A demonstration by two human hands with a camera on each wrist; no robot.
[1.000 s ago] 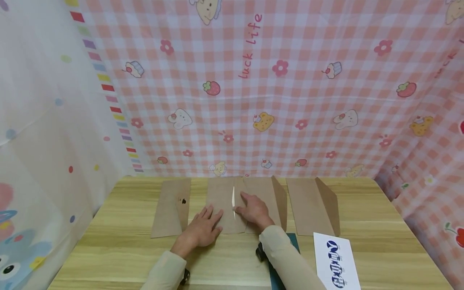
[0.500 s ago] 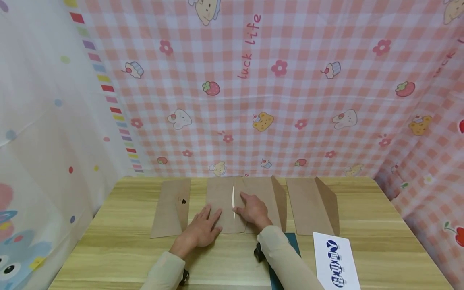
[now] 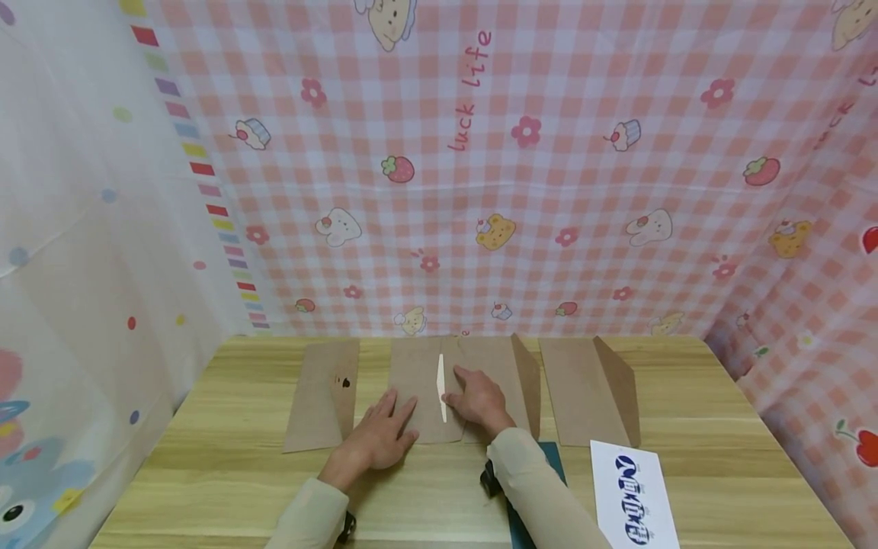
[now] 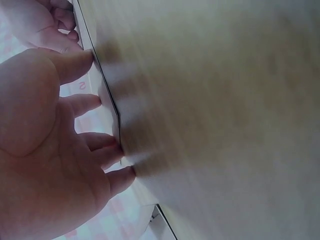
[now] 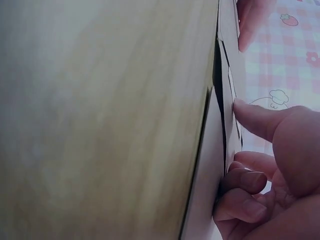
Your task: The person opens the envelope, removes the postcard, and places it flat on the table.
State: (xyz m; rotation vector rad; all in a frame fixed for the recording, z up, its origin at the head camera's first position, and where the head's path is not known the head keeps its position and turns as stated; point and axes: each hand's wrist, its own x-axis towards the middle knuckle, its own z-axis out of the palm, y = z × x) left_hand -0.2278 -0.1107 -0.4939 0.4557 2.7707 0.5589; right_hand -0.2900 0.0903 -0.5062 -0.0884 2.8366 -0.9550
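A brown paper envelope [image 3: 418, 381] lies near the middle of the table, and a narrow white strip [image 3: 441, 385] shows along its right side by the flap. My left hand [image 3: 377, 441] rests palm down on the envelope's near left part, its fingers spread. My right hand [image 3: 480, 400] holds the flap side, with the thumb at the white strip. In the right wrist view the flap [image 5: 226, 105] stands slightly lifted, and the right hand's last fingers [image 5: 245, 200] curl close by it. Against the envelope's edge, the left hand's fingertips [image 4: 127, 175] press in the left wrist view.
Two brown envelopes with raised flaps lie to the right, the nearer one [image 3: 488, 381] meeting the middle envelope and the other [image 3: 579, 396] farther off. Another envelope [image 3: 318, 396] lies left. A white card [image 3: 634, 496] with blue print and a dark green flat item [image 3: 519, 526] lie in front.
The white strip shows wider and a little longer than before. Both hands stay almost in place; the view shifts slightly.
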